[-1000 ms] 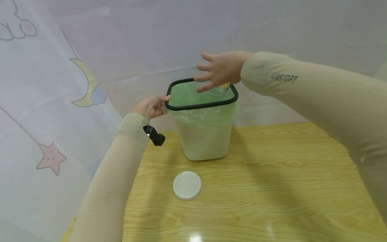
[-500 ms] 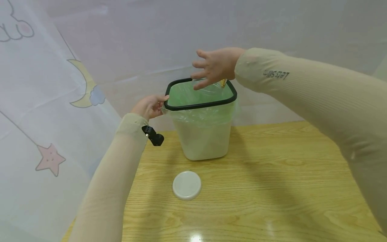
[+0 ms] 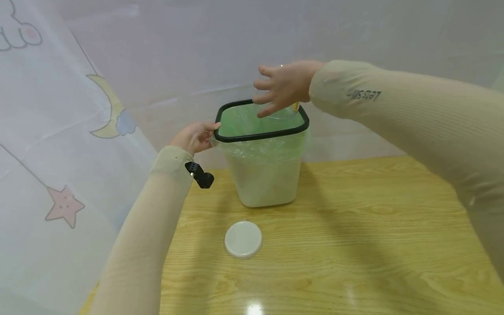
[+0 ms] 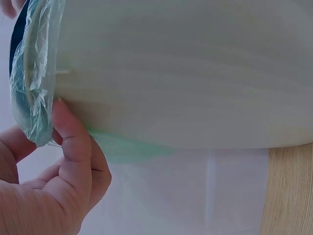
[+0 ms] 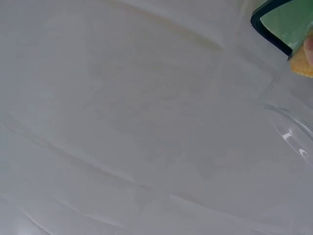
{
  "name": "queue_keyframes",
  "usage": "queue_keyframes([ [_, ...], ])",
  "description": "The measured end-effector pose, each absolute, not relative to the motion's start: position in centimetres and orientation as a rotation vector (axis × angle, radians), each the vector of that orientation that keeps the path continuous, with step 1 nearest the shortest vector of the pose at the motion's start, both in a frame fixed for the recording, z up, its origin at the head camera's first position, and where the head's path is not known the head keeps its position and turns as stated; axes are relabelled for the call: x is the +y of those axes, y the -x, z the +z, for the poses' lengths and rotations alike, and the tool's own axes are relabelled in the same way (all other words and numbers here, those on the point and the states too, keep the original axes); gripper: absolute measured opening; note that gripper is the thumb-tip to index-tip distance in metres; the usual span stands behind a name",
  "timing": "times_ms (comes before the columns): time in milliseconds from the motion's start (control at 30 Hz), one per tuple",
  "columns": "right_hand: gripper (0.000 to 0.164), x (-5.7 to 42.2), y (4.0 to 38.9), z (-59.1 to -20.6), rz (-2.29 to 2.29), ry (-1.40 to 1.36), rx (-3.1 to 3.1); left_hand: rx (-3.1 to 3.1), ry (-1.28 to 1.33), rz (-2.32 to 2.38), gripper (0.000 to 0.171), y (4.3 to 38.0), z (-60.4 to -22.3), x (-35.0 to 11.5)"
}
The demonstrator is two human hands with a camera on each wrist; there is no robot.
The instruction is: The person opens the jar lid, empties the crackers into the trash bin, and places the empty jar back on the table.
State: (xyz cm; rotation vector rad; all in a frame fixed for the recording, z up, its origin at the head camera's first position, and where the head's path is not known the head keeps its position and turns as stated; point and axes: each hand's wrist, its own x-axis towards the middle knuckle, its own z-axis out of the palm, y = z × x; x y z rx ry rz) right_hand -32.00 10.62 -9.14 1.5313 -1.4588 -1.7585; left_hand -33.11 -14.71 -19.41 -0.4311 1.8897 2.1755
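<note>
A pale trash bin with a black rim stands upright on the table, lined with a thin green plastic bag folded out over its top. My left hand pinches the rim and bag at the left side; in the left wrist view its thumb and fingers close around the bag's edge. Above the bin's far right corner, my right hand holds a clear plastic jar, fingers spread around it. Something yellow-orange with a ridged edge shows at the jar, beside a fingertip. Most of the jar is hidden by the hand.
A round white lid lies on the wooden table in front of the bin. A pale curtain with a moon and a star printed on it hangs behind and to the left.
My right hand has shifted slightly up over the bin, the jar and yellow piece moving with it. My left hand keeps its hold on the rim.
</note>
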Motion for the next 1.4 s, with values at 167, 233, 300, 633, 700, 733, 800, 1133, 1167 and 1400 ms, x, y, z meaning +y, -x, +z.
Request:
queue_keyframes([
  [167, 0.089, 9.0, 32.0, -9.0, -1.834, -1.578, -1.31, 1.9, 0.448, 2.18, 0.008, 32.7, -19.4, -15.3],
  [233, 0.088, 8.2, 32.2, -9.1, -1.846, -1.591, -1.267, 1.905, 0.463, 2.182, 0.008, 32.5, -19.5, -15.7],
  [300, 0.088, 7.6, 32.4, -9.3, -1.856, -1.609, -1.236, 1.892, 0.466, 2.189, 0.008, 32.1, -19.5, -16.0],
  [633, 0.095, 7.8, 32.8, -9.8, -1.807, -1.587, -1.354, 1.871, 0.448, 2.219, 0.005, 31.5, -19.6, -16.5],
  [700, 0.095, 8.4, 32.7, -9.8, -1.793, -1.57, -1.386, 1.871, 0.461, 2.23, 0.007, 31.7, -19.6, -16.4],
  [733, 0.095, 8.7, 32.7, -9.8, -1.785, -1.559, -1.4, 1.868, 0.46, 2.232, 0.006, 31.8, -19.6, -16.4],
  [800, 0.095, 9.2, 32.8, -9.9, -1.763, -1.543, -1.426, 1.874, 0.457, 2.231, 0.005, 31.9, -19.7, -16.3],
  [1133, 0.085, 12.0, 33.2, -10.6, -1.484, -1.525, -1.607, 1.9, 0.444, 2.238, 0.004, 32.4, -20.4, -16.2],
  [1167, 0.085, 12.2, 33.1, -10.6, -1.459, -1.52, -1.633, 1.902, 0.45, 2.243, 0.004, 32.5, -20.4, -16.1],
  [1400, 0.087, 13.1, 32.8, -10.8, -1.356, -1.445, -1.769, 1.88, 0.463, 2.272, 0.005, 32.7, -20.4, -16.4],
])
